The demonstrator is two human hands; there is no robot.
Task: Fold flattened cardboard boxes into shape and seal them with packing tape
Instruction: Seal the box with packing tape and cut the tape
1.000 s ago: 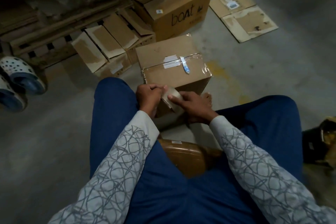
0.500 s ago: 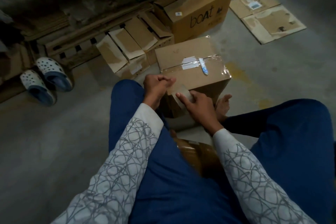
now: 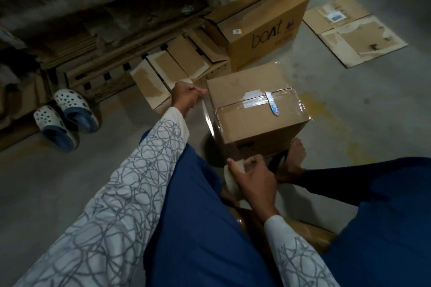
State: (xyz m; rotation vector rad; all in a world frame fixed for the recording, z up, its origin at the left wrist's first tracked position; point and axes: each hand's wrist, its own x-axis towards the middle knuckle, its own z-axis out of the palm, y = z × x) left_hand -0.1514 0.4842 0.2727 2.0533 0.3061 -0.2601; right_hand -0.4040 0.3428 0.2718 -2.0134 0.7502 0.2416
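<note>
A closed cardboard box (image 3: 254, 121) stands on the floor between my knees, with clear tape across its top seam and a white label there. My left hand (image 3: 186, 96) pinches the free end of a clear tape strip (image 3: 207, 116) at the box's upper left corner. The strip runs down along the box's left side to the tape roll (image 3: 231, 178). My right hand (image 3: 253, 178) grips that roll low in front of the box, and hides most of it.
A "boat" box (image 3: 263, 30) stands behind, with an open-flapped box (image 3: 177, 67) to its left. Flattened cardboard (image 3: 354, 30) lies at the far right. A pair of clogs (image 3: 67, 116) sits left, by stacked cardboard. A brown stool (image 3: 303, 230) is under me.
My hands have drawn apart. The left went up and left with the tape end, the right came down toward me with the roll, pulling out a long strip.
</note>
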